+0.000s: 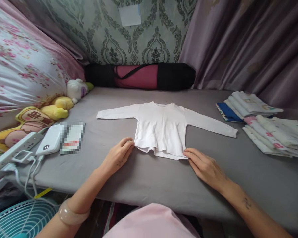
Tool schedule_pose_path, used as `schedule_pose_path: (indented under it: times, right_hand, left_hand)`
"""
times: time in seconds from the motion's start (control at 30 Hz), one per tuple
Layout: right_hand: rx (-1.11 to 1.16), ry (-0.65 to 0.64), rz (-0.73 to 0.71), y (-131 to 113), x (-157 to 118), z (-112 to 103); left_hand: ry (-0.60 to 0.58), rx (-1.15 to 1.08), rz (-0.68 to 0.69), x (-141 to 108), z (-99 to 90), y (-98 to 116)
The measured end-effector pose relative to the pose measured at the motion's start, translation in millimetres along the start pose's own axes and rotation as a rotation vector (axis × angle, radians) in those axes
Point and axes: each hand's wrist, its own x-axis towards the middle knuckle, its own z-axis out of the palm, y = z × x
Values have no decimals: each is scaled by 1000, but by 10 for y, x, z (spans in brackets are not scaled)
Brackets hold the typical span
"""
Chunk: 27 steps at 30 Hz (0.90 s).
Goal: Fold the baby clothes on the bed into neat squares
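A white long-sleeved shirt (161, 129) lies spread on the grey bed sheet, its collar away from me and both sleeves stretched out to the sides. My left hand (119, 154) pinches the left corner of its hem, fingers closed. At the right corner of the hem, my right hand (204, 166) has its fingers closed on the cloth too. Between the two hands the hem is slightly wavy.
Folded clothes sit in two stacks (253, 102) at the right. On the left are a power strip (15, 155), a white power bank (51, 140), cables and plush toys (75, 91). A black and red long bag (139, 76) rests by the wall; a blue fan (22, 218) stands below left.
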Motion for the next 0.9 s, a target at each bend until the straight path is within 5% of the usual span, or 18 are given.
schedule_pose_path:
  times: [0.17, 0.43, 0.6, 0.9]
  right_hand:
    - [20, -8, -80, 55, 93, -66]
    - [-192, -121, -138, 178, 321, -552]
    - [-182, -234, -234, 202, 311, -511]
    - [136, -358, -86, 187, 316, -518]
  left_hand:
    - [23, -260, -16, 80, -14, -128]
    - [-187, 96, 290, 339, -449, -250]
    - [-343, 156, 387, 395, -506, -294]
    - [-394, 120, 376, 385, -485, -362]
